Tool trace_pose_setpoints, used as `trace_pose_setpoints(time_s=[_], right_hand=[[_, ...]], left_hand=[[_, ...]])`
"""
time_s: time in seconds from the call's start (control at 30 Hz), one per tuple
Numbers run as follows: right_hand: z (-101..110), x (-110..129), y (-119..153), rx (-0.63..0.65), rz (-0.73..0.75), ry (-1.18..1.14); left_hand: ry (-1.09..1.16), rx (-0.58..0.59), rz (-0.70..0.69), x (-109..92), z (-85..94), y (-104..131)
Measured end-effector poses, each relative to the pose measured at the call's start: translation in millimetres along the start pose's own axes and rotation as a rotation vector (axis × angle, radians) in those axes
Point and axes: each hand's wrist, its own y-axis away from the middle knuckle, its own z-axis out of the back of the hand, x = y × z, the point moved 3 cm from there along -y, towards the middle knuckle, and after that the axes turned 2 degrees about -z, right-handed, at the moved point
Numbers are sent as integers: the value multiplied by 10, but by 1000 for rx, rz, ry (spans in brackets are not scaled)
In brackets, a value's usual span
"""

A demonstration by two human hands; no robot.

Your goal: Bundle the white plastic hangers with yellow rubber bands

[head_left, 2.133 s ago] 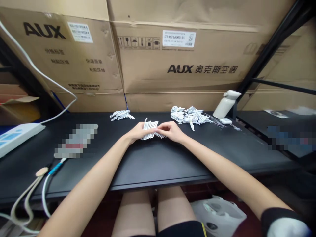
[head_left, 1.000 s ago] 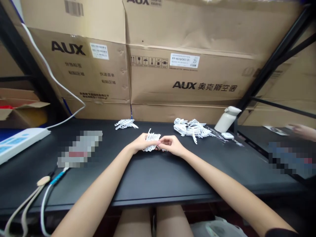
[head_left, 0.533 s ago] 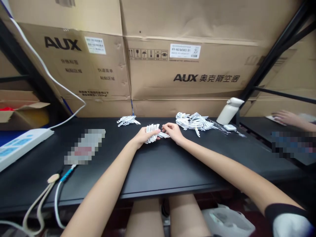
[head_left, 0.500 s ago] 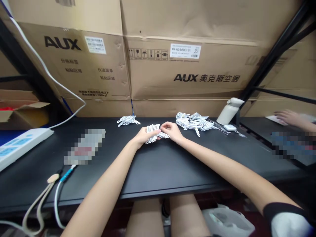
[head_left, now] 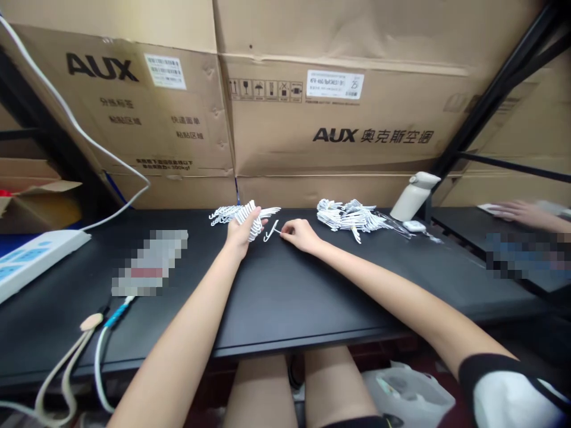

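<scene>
My left hand [head_left: 238, 236] is closed around a bundle of small white hooks [head_left: 250, 221], their thin ends fanning out to the right past the fingers. Between the thumb and fingertips of my right hand [head_left: 302, 234] a single white hook [head_left: 270, 231] is pinched, just over the black table and apart from the bundle. Behind my left hand lies a small heap of similar hooks [head_left: 221, 214], partly hidden by the hand. A larger heap of white hooks [head_left: 350, 219], partly in bundles, lies to the right of my right hand.
On the right stand a white bottle [head_left: 413, 199] and a small white case [head_left: 414, 226]. A blurred-out phone-like object [head_left: 151, 261], cables and a power strip [head_left: 38, 255] lie on the left. Cardboard [head_left: 330, 160] walls the back. Another person's hand [head_left: 513, 211] rests far right.
My left hand has moved left and up with its bundle, now tilted. My right hand has drawn a single hook away from it and shifted slightly left. The view has shifted a little.
</scene>
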Motion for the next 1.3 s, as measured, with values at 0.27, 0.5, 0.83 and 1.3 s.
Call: trace_pose_setpoints(time_s=[0.27,0.5,0.83,1.3], right_hand=[[405,-334,212,-108,-163,-333],[532,-305,361,-309,-66,-296],[391,-108,432,-287,122,-152],[380,10,465,-196,203,-137]], left_hand=[[-92,68,-2,108,-6,-28],[-336,293,-19,123,-78,79],[-511,336,-71,131,-113,134],[-515,399,11,136,-163,202]])
